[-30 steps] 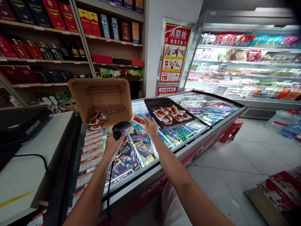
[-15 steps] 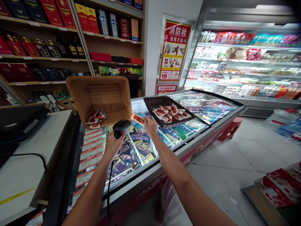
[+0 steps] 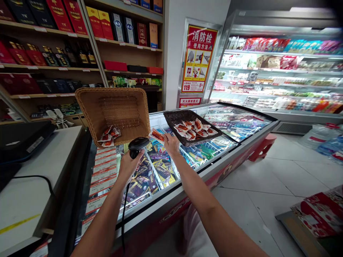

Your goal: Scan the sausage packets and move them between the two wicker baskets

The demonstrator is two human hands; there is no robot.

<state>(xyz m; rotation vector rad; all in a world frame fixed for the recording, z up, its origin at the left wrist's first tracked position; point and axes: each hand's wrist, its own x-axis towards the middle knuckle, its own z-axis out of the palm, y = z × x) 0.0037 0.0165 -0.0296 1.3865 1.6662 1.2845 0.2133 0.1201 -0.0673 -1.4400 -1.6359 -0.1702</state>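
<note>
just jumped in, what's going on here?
A person stands at a glass-topped chest freezer. Their left hand grips a black handheld scanner with a cord; their right hand holds a small reddish-brown snack in a clear-and-white wrapper near the scanner's head. Similar wrapped snacks lie in the tan wicker basket on the left and, more of them, in the shallow dark-brown wicker tray on the right. Whether the scanner is reading anything isn't visible.

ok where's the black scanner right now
In the head view, the scanner is left of centre in the left hand, by the lower right corner of the tan basket. The right hand holds a packet just to its right.
</note>
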